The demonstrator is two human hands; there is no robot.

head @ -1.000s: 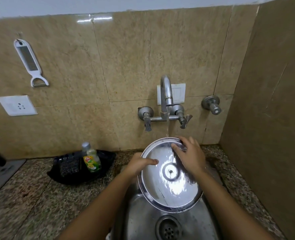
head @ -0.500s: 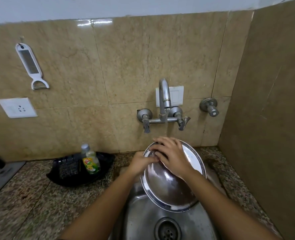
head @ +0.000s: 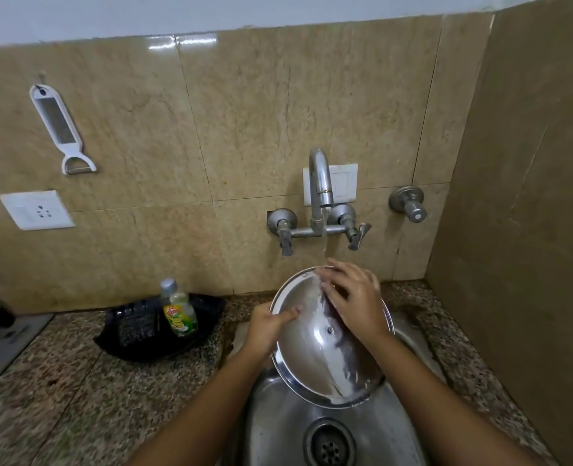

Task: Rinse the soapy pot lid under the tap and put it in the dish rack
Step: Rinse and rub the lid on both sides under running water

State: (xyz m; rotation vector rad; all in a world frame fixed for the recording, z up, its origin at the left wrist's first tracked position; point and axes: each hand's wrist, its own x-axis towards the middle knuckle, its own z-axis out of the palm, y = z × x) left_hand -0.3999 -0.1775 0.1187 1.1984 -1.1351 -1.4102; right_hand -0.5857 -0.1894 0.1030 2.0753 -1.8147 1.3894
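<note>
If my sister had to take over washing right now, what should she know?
Left hand: holding the pot lid by its left rim, thumb on the inside face.
Right hand: flat on the lid's upper part, fingers spread, right under the water.
The lid is tilted over the sink, inside face up. The tap is running, and its stream lands by the right hand's fingers.
Done: rinsing has started.
Left: finish rinsing, then put the lid in the dish rack. No rack shows in this view, so look for it first.

Beige tiled wall [head: 261, 129] above a speckled granite counter [head: 77, 381].
</note>
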